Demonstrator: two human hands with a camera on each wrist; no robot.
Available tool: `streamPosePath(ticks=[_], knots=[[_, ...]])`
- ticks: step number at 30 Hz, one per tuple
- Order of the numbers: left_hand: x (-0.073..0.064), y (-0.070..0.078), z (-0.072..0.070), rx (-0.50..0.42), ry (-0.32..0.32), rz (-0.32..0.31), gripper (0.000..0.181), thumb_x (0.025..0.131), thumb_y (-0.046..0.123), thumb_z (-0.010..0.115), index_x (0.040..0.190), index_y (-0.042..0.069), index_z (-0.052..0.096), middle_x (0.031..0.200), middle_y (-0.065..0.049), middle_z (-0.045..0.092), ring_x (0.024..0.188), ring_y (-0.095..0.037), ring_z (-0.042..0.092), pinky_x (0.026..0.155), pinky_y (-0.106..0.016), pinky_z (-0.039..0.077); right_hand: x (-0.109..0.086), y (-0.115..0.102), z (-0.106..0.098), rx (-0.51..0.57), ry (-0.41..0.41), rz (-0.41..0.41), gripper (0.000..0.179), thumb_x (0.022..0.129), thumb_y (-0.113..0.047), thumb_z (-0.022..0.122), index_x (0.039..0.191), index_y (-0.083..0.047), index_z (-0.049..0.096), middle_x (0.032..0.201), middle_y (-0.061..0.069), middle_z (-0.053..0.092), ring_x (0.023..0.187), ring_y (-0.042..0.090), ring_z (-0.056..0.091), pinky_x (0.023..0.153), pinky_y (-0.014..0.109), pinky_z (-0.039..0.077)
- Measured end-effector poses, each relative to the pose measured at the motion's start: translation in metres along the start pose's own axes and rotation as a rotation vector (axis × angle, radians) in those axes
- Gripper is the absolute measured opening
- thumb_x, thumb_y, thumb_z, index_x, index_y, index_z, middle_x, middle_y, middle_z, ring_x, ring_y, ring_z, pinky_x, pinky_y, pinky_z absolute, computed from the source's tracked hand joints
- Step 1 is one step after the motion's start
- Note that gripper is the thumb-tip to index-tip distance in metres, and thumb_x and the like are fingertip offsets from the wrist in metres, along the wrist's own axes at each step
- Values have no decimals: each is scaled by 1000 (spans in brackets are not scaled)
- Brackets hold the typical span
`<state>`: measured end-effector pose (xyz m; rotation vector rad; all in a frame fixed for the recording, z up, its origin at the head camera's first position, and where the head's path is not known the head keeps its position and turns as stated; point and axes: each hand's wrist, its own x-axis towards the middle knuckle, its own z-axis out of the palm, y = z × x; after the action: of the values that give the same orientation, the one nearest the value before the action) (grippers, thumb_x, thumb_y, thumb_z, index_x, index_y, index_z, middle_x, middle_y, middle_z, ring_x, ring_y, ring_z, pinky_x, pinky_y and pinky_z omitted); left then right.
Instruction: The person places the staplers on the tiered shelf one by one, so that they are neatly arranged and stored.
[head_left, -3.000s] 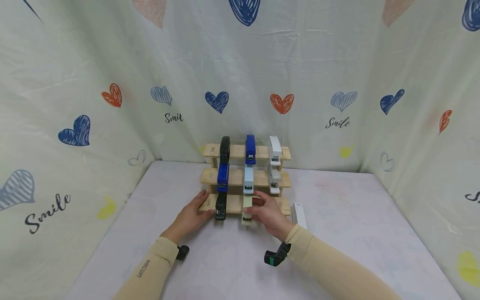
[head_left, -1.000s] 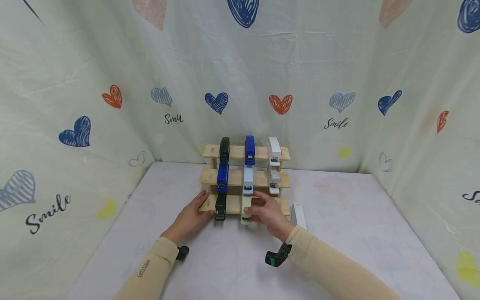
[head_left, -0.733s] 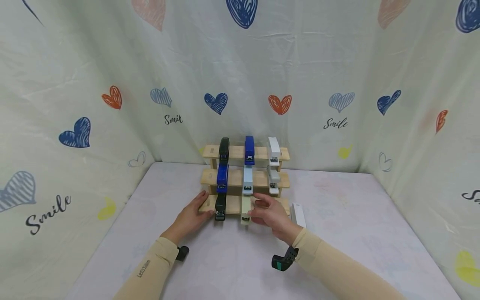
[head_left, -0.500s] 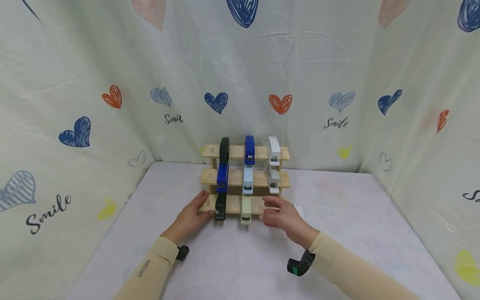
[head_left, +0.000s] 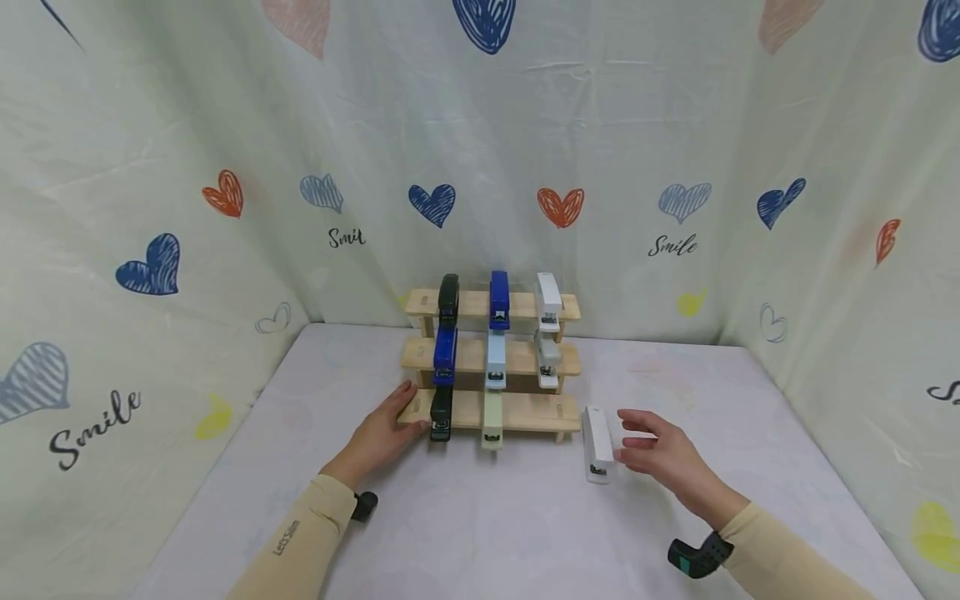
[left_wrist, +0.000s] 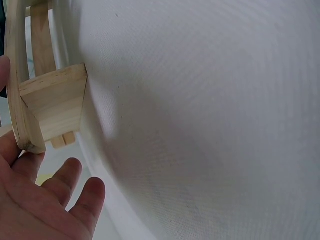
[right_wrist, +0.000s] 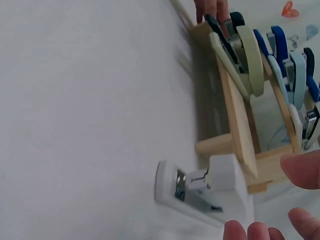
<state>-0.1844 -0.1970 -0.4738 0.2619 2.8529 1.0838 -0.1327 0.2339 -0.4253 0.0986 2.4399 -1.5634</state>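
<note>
My left hand [head_left: 385, 429] grips the left end of the lowest board of a wooden tiered rack [head_left: 525, 412]. In the left wrist view its thumb and a finger lie on either side of the board [left_wrist: 22, 117], with other fingers spread below. My right hand [head_left: 663, 458] hovers just right of a white stapler [head_left: 597, 442] standing on the table, its fingers loosely bent and holding nothing. On the lowest board sit a black stapler [head_left: 441, 414] and a pale green stapler [head_left: 492, 418]; bare wood shows to their right.
Higher boards carry a blue stapler [head_left: 445, 354], a light blue one [head_left: 496, 358] and a grey-white one [head_left: 547, 358], then black [head_left: 448, 300], dark blue [head_left: 499, 298] and white [head_left: 548, 297] staplers on top. A printed curtain [head_left: 622, 125] encloses the table [head_left: 465, 533].
My right hand has let go of the pale green stapler and moved right, past the rack, to beside the white stapler. The left hand has stayed on the rack.
</note>
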Motion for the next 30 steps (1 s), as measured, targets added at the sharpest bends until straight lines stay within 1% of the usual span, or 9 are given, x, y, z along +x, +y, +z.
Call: streamPosePath(ticks=[4,10,15,22,27,30], knots=[[-1,0,-1,0,1,-1,74,97,33,66,157,7,31,163,-11,22,147,-36,23,115,-54,24,2,17,-4,5,12,54,73,88,-15,77,149,0,38,144,29,39,121,40,53,85,42,57],[-2,1,-1,-3,-1,2,74,97,33,66,156,6,31,163,-12,22,147,-37,22,115,-55,24,10,29,11,83,-37,98,75,88,-17,77,150,-6,38,143,28,41,116,35,58,87,44,56],[-1,1,0,5,-1,8,74,97,32,66,156,5,31,163,-12,22,147,-36,22,115,-54,24,15,28,22,138,-53,108,77,89,-16,76,153,-10,33,142,28,40,113,34,59,87,44,56],[-1,1,1,6,4,14,74,97,31,66,156,4,31,163,-13,22,146,-37,23,115,-54,25,20,21,24,118,-59,114,73,92,-18,73,155,-12,34,143,28,38,113,33,59,90,45,55],[0,0,2,6,5,12,74,97,32,67,156,4,31,163,-13,22,147,-36,23,115,-54,25,22,21,27,151,-62,117,71,93,-13,71,154,-11,35,141,29,35,104,29,63,88,46,55],[1,-1,2,7,3,8,74,97,32,67,156,4,31,163,-12,22,147,-35,23,116,-53,24,24,21,29,190,-56,120,70,93,-9,70,153,-10,36,141,29,33,102,28,63,88,47,56]])
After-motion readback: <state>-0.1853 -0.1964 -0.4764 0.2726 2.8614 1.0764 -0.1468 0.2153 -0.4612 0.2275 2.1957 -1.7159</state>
